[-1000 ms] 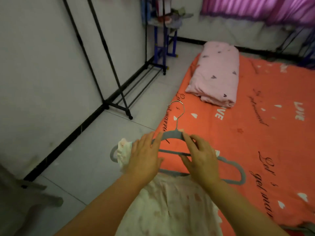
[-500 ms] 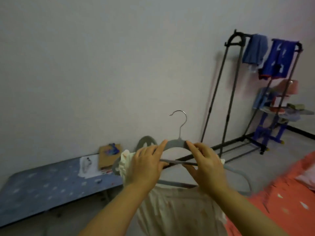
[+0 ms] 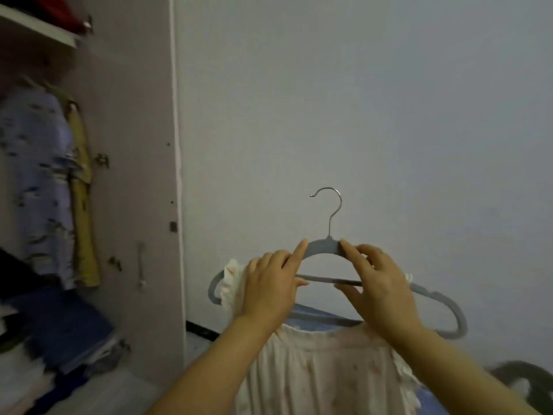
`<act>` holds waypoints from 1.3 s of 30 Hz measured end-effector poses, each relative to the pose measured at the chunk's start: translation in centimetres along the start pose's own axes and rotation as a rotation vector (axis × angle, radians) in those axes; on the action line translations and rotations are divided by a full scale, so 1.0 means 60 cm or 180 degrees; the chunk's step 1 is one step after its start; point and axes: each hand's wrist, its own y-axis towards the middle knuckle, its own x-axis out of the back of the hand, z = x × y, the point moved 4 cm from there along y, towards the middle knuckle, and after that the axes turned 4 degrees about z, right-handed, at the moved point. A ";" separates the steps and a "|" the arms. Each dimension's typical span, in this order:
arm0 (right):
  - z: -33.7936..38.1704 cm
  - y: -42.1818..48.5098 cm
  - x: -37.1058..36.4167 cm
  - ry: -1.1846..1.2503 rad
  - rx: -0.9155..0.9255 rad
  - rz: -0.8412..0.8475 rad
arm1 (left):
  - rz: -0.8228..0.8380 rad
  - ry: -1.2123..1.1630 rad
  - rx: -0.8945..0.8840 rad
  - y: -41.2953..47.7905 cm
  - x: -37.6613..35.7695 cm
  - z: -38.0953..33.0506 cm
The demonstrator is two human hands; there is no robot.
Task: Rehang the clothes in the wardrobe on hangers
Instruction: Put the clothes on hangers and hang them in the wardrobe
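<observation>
I hold a grey hanger with a metal hook upright in front of a pale wall. A cream flowered garment with frilled shoulders hangs from it. My left hand grips the hanger's left shoulder over the frill. My right hand grips the right shoulder and the crossbar. The open wardrobe stands at the left, its side panel between me and the hanging space.
Inside the wardrobe hang a lilac patterned garment and a yellow one. Folded blue and white clothes are stacked below. A white shelf with a red item runs across the top left.
My view has swung left from the bed and the black rack to the wardrobe. Both hands have kept their hold and carried the hanger with the garment upward.
</observation>
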 end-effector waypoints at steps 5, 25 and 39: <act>0.133 0.131 -0.136 0.0608 0.0413 -0.0063 | -0.0006 0.0693 0.0502 -0.002 0.070 0.202; 0.587 0.595 -0.523 0.2061 0.1946 0.0093 | -0.0022 0.3000 0.1688 0.056 0.318 0.813; 0.840 0.860 -0.780 0.1813 0.2048 0.0187 | -0.0183 0.2823 0.1922 0.098 0.371 1.241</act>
